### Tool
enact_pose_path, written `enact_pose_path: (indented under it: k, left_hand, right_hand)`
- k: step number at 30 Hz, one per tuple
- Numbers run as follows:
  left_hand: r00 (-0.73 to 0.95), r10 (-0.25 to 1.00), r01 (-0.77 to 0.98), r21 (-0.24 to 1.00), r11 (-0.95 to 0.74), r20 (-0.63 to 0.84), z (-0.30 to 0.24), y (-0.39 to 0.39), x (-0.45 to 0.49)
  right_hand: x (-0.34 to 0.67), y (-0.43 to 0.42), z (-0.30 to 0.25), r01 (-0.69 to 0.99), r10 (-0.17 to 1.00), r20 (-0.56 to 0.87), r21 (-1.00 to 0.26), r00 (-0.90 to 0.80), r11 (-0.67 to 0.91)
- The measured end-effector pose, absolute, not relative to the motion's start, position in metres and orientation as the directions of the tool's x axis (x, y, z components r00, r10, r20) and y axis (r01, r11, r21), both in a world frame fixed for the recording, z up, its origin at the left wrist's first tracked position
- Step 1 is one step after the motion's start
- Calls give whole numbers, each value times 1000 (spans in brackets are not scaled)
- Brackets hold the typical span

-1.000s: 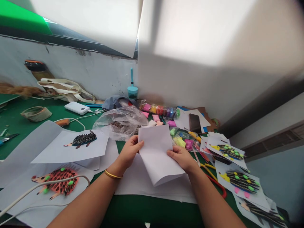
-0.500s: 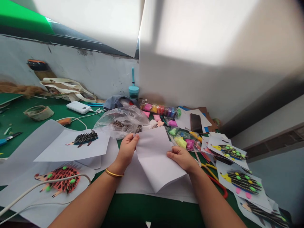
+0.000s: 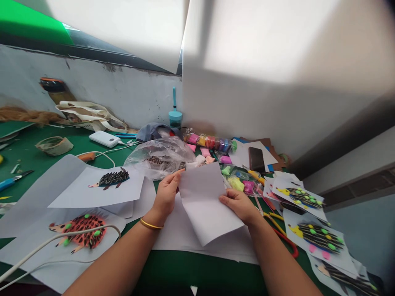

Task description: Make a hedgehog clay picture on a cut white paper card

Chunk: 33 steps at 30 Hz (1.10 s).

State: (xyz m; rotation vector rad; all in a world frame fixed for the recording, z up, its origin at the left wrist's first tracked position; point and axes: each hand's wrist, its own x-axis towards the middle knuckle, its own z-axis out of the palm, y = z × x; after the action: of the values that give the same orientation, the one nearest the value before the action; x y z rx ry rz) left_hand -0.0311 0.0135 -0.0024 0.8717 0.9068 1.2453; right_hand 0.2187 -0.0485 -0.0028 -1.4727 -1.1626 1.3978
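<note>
Between my hands is a sheet of white paper, tilted up, its lower part curling. My left hand pinches its upper left edge between thumb and fingers. My right hand grips the right edge, slightly lower. More white sheets lie flat on the green table under the held one. To the left, a sheet bears a dark hedgehog covered with seeds; in front of it is a red hedgehog with green dots, crossed by a white cable.
Behind the paper sit a clear plastic bag of seeds and packets of coloured clay. Finished hedgehog pictures are stacked on the right, near scissors with red and yellow handles. A phone, power bank and cutter knife also lie around.
The view has shifted slightly, so everything appears a little further right. Both hands keep the same hold on the paper, which stays in nearly the same pose.
</note>
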Motion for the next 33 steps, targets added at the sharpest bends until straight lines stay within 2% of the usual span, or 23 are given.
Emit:
enact_pose_path:
  k: [2, 5, 7, 12, 18, 23, 25, 29, 33]
  left_hand:
    - [253, 954, -360, 900, 245, -159, -3, 12, -29]
    - [449, 852, -205, 898, 390, -267, -5, 9, -26]
    - [436, 853, -120, 921, 371, -287, -7, 10, -24]
    - [270, 949, -2, 985, 171, -164, -3, 11, -25]
    - [474, 829, -24, 936, 351, -298, -6, 6, -22]
    - [292, 932, 116, 975, 189, -215, -16, 10, -20]
    - [320, 922, 84, 976, 203, -219, -15, 9, -22]
    - [501, 807, 16, 936, 353, -313, -7, 3, -22]
    - [412, 847, 107, 941, 322, -337, -9, 4, -20]
  right_hand:
    - [220, -47, -5, 68, 967, -252, -965, 33, -254]
    - [221, -45, -9, 27, 970, -216, -975, 110, -220]
    - [222, -45, -10, 25, 972, -194, -980, 133, -199]
    - [219, -45, -10, 45, 980, -116, -991, 163, -125]
    - [220, -46, -14, 103, 964, -44, -992, 262, -73]
    - [220, -45, -19, 64, 964, -22, -997, 267, -41]
    - [219, -45, -20, 35, 961, -20, -999, 275, -30]
    - [219, -44, -18, 30, 941, -10, -999, 338, -21]
    - [221, -43, -18, 68, 924, 23, -998, 383, -3]
